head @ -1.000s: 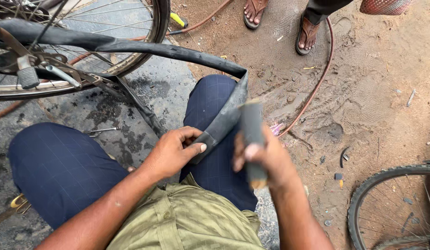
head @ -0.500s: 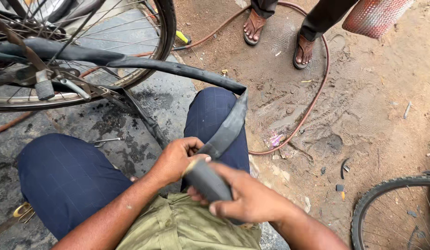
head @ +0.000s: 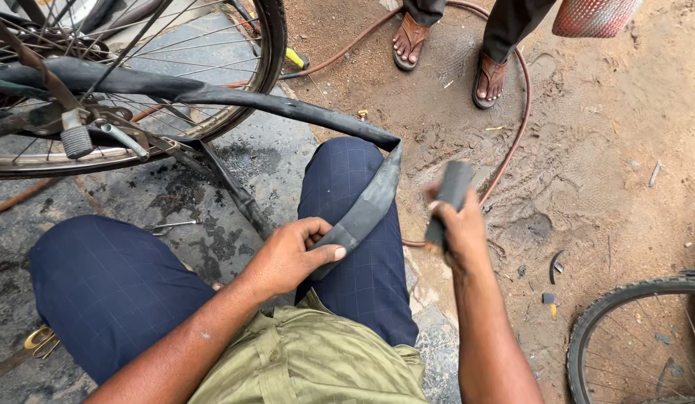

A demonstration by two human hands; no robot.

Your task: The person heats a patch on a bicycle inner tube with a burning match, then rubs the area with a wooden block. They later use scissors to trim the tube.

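Across right thigh: black inner tube (head: 366, 206), long axis running from bicycle wheel (head: 130, 82) at upper left, folding sharply above knee, then slanting down-left to lap. Left hand (head: 287, 254) fingers clamped on tube's lower end. Right hand (head: 456, 232) fingers wrapped round dark flat block (head: 448, 198), held upright, raised just right of tube.

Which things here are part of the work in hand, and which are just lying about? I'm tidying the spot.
In hand:
- black inner tube, pinned on the knee by the left hand
- dark flat block, gripped in the right hand
- bicycle wheel the tube runs from

Lying about:
- reddish hose on the dirt
- second tyre at lower right
- yellow-handled tool
- bystander's sandalled feet
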